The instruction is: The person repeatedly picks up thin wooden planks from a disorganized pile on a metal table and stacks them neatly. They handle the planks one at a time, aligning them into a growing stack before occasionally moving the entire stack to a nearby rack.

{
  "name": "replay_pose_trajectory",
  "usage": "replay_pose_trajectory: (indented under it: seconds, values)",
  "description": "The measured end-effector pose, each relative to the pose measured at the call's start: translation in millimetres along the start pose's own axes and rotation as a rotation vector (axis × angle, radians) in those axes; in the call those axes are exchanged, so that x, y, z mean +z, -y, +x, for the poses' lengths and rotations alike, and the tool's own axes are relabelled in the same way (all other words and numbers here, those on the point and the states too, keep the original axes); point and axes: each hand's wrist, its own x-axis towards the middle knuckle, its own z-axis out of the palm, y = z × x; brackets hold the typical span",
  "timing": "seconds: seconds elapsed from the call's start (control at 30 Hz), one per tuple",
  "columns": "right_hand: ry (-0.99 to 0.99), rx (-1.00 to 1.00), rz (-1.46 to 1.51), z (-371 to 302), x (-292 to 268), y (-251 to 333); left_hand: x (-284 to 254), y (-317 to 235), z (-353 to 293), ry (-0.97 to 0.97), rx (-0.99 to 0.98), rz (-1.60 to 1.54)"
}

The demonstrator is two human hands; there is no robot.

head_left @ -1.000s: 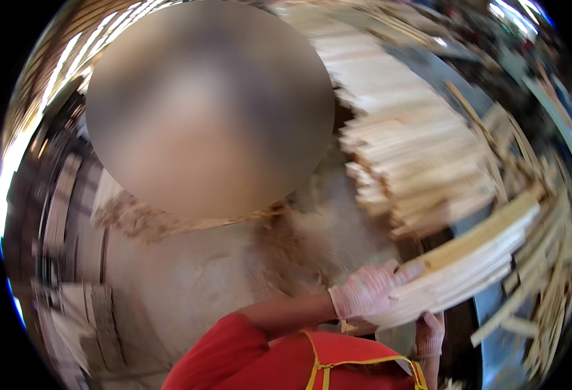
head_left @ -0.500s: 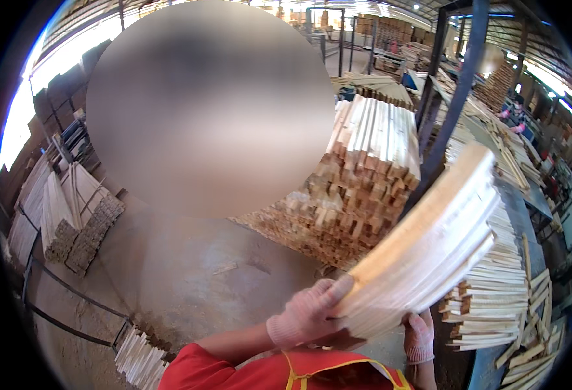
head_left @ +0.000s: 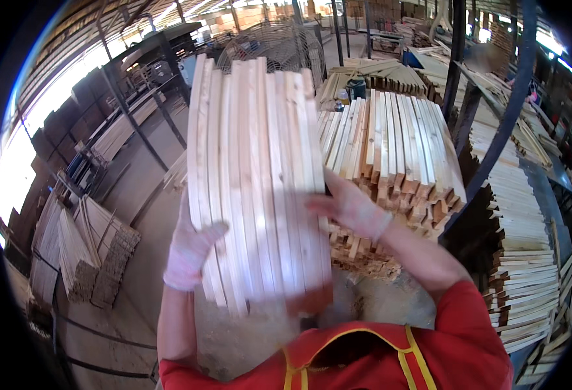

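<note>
A wide bundle of pale wooden strips (head_left: 260, 169), side by side with uneven ends, is held up in front of me. My left hand (head_left: 195, 247), in a light glove, grips its left edge with the thumb over the front face. On the opposite edge my right hand (head_left: 354, 205), gloved too, clasps the bundle, its fingertips smeared by motion across the strips. Just beyond my right hand is a large stack of similar strips (head_left: 403, 136), some of it hidden behind the bundle.
A big caged fan (head_left: 273, 49) stands behind the bundle. Dark metal posts (head_left: 517, 97) rise at the right, beside a long bench (head_left: 546, 195) with a row of strips (head_left: 526, 279). Bundled boards (head_left: 97, 253) lean at the left. A low metal rail (head_left: 104, 331) crosses the floor nearby.
The bundle has swung from the right to in front of me and turned from slanting to nearly upright. Both hands moved with it, and my view has shifted.
</note>
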Motion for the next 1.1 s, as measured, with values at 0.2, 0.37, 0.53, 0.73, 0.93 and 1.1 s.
replay_pose_trajectory:
  seconds: [0.2,0.37,0.53,0.73,0.93,1.1]
  values:
    - [-0.160,0.285,-0.201,175.1,-39.1,-69.8,-44.5,50.7,206.4,0.133,-0.117,-0.113]
    - [-0.048,0.513,-0.960,188.9,-64.6,-78.0,-37.7,202.7,394.3,0.386,-0.382,0.282]
    - [-0.210,0.153,-1.161,72.3,-34.5,-71.0,22.9,222.2,424.1,0.427,-0.490,0.386]
    - [-0.279,-0.154,-1.114,64.2,43.4,-122.4,18.1,234.4,427.7,0.383,-0.332,0.303]
    - [-0.257,-0.061,-1.091,46.6,30.7,-134.2,41.7,171.2,357.2,0.350,-0.047,0.552]
    - [-0.680,-0.231,-0.814,-81.8,41.2,-101.6,72.4,97.4,191.8,0.278,0.983,0.873]
